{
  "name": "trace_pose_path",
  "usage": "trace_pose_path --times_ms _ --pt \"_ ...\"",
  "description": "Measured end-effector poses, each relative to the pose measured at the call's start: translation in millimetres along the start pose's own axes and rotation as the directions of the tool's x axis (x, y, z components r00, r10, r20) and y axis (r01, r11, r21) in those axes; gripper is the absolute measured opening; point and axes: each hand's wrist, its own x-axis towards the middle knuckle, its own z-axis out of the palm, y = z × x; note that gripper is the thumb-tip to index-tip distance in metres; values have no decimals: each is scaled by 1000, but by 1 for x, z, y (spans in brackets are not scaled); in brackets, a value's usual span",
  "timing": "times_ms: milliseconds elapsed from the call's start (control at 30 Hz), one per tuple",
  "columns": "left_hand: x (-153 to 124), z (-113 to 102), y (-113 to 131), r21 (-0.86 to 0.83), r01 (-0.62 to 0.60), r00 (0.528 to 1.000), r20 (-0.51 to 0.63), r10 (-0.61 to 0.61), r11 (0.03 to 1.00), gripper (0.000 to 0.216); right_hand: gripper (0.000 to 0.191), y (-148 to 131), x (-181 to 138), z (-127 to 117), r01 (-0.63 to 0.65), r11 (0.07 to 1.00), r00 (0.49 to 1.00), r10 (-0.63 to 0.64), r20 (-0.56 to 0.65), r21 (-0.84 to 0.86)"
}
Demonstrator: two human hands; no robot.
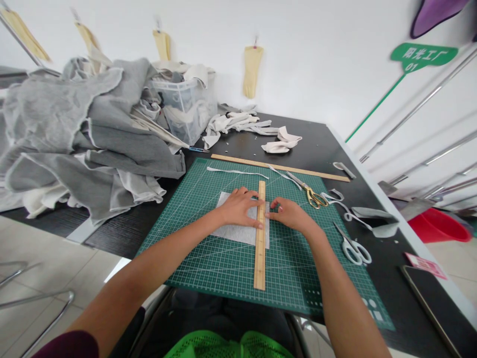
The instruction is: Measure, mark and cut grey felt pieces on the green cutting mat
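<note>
A light grey piece of fabric (238, 233) lies flat on the green cutting mat (216, 268). Across its right part runs a wooden ruler (260, 263), placed lengthwise towards me. My left hand (240, 206) rests over the fabric with fingers spread, its thumb and fingertips touching the ruler. At the ruler's right edge is my right hand (289, 215), its fingers bent and thumb and forefinger apart, near a narrow strip of fabric showing beyond the ruler. Gold-handled scissors (311, 194) and white-handled scissors (354, 248) lie to the right.
A large heap of grey cloth (126, 129) and a clear plastic bin (186, 107) stand at left. A long wooden ruler (279, 166) crosses the mat's far edge. Cloth scraps (283, 141) lie behind it; curled strips (372, 221) and a phone (436, 303) are at right.
</note>
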Motion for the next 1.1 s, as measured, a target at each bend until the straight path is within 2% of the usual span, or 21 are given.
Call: trace_pose_path --times_ms 300,567,1100 --pt "0 0 0 -6 -3 1000 0 3 1000 86 32 1 -1 -3 30 999 999 -31 35 16" --pt "-1 -1 1 8 7 1000 20 -7 1000 84 45 -4 -5 -2 -9 1000 1000 9 21 -7" --pt "0 -3 3 11 7 999 33 -8 1000 89 43 -5 -4 -1 -16 999 1000 17 17 -31"
